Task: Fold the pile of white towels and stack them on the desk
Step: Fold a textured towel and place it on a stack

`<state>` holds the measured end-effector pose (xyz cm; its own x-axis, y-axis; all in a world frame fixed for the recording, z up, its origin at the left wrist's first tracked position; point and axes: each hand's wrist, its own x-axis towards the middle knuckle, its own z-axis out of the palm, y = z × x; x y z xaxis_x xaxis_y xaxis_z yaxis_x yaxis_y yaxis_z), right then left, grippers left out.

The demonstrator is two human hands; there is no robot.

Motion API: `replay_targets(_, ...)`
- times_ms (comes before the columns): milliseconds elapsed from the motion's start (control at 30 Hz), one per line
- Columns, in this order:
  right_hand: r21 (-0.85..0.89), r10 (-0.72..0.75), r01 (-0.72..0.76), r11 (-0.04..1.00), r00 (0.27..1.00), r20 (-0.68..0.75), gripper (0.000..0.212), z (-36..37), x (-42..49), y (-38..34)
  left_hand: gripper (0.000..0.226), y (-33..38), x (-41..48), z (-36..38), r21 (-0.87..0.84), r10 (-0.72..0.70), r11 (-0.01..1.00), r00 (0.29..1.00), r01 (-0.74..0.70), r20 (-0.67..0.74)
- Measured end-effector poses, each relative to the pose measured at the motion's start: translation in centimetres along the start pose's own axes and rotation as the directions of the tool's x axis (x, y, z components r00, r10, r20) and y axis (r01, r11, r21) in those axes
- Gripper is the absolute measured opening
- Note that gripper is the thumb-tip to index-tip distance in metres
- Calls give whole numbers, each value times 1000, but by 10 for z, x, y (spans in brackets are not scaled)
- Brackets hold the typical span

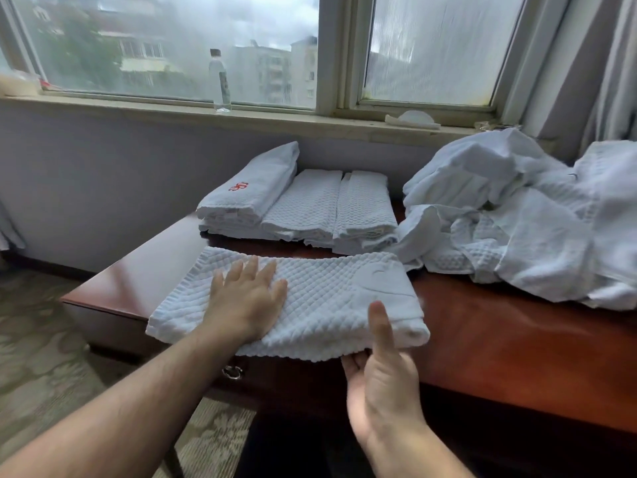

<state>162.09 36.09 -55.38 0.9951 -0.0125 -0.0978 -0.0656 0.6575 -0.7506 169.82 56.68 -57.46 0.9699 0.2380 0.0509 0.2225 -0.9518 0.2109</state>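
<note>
White waffle-weave folded towel (327, 294) lies on the reddish-brown wooden desk (499, 339). Left hand (246, 298) presses it, fingers spread; right hand (382, 374) pinches its near edge.

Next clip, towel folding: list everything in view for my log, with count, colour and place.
towel: one, white, front of desk, partly folded
folded towels: three stacks side by side, white, left one with a red emblem, back of desk
unfolded towels: one heap, white, right end of desk
desk: one, red-brown, below the window
bottle: one, clear, on the windowsill
curtain: one, grey, far right
carpet: one, patterned beige-grey, floor at left
left hand: flat on the towel
right hand: thumb on top, fingers under the towel's near edge
</note>
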Motion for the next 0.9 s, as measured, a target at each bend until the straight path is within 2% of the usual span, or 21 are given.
replay_targets(67, -112, -77, 63, 992, 989, -125, 70, 8, 11, 8, 68, 3, -2, 2, -12, -17, 1000, 1000, 17, -6)
replay_targets(133, -274, -190, 135, 952, 964, -185, 53, 16, 25, 12, 67, 5, -3, 2, -23, -37, 999, 999, 37, -9)
replay_targets(200, -417, -257, 135, 899, 933, -251, 44, 21, 38, 11, 66, 7, -6, -1, -46, -60, 997, 998, 60, 0)
replay_targets(267, -456, -286, 137, 879, 918, -274, 41, 23, 45, 7, 65, 9, -8, -4, -56, -73, 996, 997, 74, 18)
replay_targets(333, -466, -331, 215, 858, 926, -183, 36, 25, 46, 1, 63, 10, -7, -11, -64, -81, 994, 995, 84, 50)
replay_targets(400, -494, -376, 318, 809, 926, -21, 35, 27, 47, -12, 60, 9, -4, -23, -128, -71, 989, 997, 76, 44)
replay_targets(467, -483, -401, 419, 769, 904, 147, 34, 32, 51, -35, 62, 8, -1, -41, -261, -6, 965, 1000, 5, -3)
replay_targets(533, -419, -376, 473, 775, 878, 296, 34, 39, 58, -63, 79, 8, 4, -59, -393, 103, 912, 993, -119, -61)
replay_targets(600, -370, -330, 462, 806, 869, 368, 34, 46, 67, -88, 100, 9, 8, -78, -532, 179, 818, 976, -217, -123)
replay_targets(633, -352, -328, 459, 816, 868, 373, 34, 50, 72, -99, 103, 11, 9, -88, -646, 207, 725, 971, -236, -123)
replay_targets(700, -349, -364, 482, 803, 862, 354, 30, 58, 80, -119, 94, 15, 13, -104, -862, 311, 446, 945, -241, -104)
replay_targets(733, -367, -385, 500, 785, 857, 343, 28, 62, 83, -127, 81, 18, 15, -110, -914, 372, 331, 922, -235, -102)
replay_targets(767, -380, -397, 512, 770, 851, 343, 26, 65, 86, -134, 65, 22, 17, -115, -932, 419, 278, 902, -233, -100)
replay_targets(833, -386, -403, 527, 757, 842, 359, 20, 70, 94, -143, 39, 34, 18, -118, -943, 452, 239, 886, -231, -103)
replay_targets(900, -382, -390, 519, 765, 845, 365, 19, 74, 103, -147, 26, 44, 19, -111, -959, 428, 192, 897, -208, -108)
